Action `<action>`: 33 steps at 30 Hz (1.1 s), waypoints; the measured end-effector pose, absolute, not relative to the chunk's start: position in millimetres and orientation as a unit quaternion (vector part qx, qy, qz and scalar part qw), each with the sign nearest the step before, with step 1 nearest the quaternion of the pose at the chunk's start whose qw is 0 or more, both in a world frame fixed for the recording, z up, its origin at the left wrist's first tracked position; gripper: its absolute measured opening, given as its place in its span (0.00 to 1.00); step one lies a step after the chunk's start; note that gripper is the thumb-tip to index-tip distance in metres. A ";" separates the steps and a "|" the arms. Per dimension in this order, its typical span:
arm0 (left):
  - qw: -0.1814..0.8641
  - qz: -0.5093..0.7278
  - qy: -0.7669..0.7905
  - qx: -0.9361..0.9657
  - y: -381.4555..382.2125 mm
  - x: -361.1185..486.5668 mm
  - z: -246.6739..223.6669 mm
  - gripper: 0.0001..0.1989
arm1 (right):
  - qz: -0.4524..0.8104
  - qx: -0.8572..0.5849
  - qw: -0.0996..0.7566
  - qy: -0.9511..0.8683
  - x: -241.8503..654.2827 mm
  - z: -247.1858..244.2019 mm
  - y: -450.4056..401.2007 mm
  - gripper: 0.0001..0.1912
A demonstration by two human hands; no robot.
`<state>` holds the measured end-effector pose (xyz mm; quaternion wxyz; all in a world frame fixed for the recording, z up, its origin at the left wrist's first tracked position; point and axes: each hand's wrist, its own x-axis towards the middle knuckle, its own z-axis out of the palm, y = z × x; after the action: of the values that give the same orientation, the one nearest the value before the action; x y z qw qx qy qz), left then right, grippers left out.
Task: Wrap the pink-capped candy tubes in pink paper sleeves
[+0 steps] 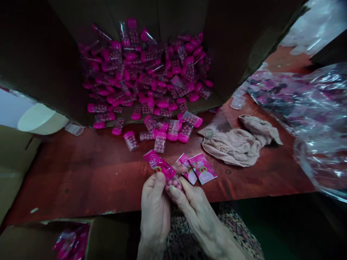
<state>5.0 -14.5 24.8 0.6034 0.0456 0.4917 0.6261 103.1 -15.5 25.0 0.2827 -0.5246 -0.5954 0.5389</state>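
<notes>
Left hand [154,213], right hand [203,224], grips closed on clear plastic tube [177,189], pink balls [173,183] inside, pink printed label [158,165] alongside

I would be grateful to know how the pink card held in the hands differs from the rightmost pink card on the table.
The held card is raised between the left hand and right hand, whereas the loose card lies flat on the table. The held card meets a clear tube of pink balls, whereas the loose card overlaps another card. Both share the same pink print with a round logo.
</notes>
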 end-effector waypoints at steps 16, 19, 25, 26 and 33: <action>0.603 0.637 0.476 0.067 -18.2 -4.8 30.0 0.14 | 0.864 -0.310 0.291 -0.269 96.9 23.9 -1.8 0.15; 0.604 0.631 0.481 0.069 -19.1 -4.4 29.1 0.15 | 0.887 -0.277 0.285 -0.236 93.6 22.8 -2.6 0.15; 0.582 0.644 0.487 0.098 -23.6 0.7 27.7 0.14 | 0.779 -0.406 0.328 -0.348 86.7 32.1 -12.8 0.17; 0.578 0.645 0.489 0.104 -24.6 1.4 27.8 0.14 | 0.731 -0.438 0.339 -0.398 85.7 33.3 -15.1 0.17; 0.548 0.631 0.537 0.118 -28.5 2.7 29.5 0.11 | 0.575 -0.495 0.321 -0.568 84.2 28.4 -19.1 0.16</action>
<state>2.7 -28.5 29.5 0.5477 0.1180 0.5371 0.6306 84.2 -19.1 28.4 0.3211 -0.4945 -0.5676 0.5746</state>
